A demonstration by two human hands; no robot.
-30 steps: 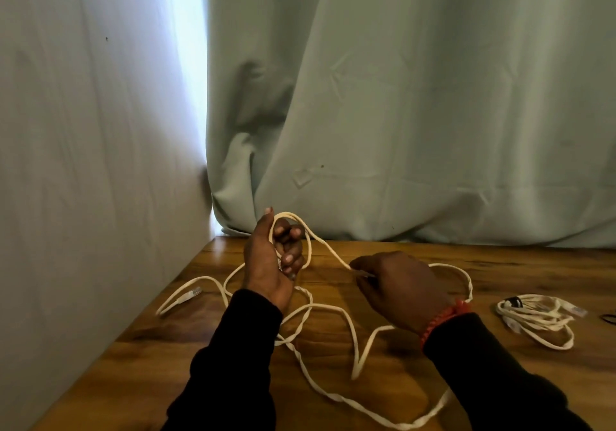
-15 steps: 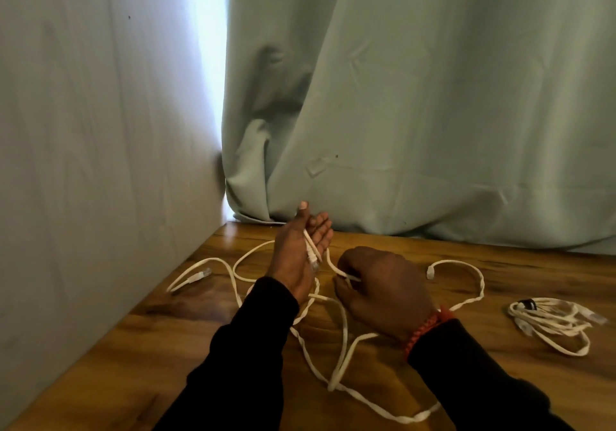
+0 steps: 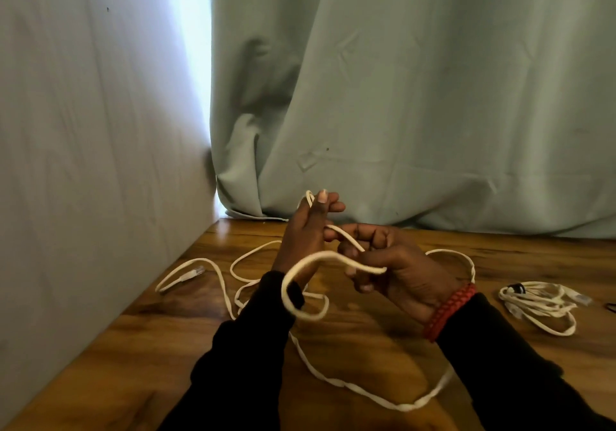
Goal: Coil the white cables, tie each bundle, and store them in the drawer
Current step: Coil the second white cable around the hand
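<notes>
So we're at the wooden worktop point(image 3: 383, 340) with a pale curtain point(image 3: 416, 97) hanging behind it, and we're mid-coil on the long white cable point(image 3: 333, 259), so still the first step for this one, no tying yet. Most of it sprawls loose across the wood, one plug end point(image 3: 191, 273) lying off by the wall and a long run trailing down between our sleeves. Our left hand point(image 3: 301, 237) is held upright with a loop over the fingertips, thumb pinning it there. Our right hand point(image 3: 396, 269) has its fingers curled around the strand just beside the left, feeding a hanging loop. Next move, we reckon, is laying that loop onto the left hand and pulling in more slack without twisting. One tied bundle point(image 3: 540, 300) already sits off to the right. No drawer in sight.
</notes>
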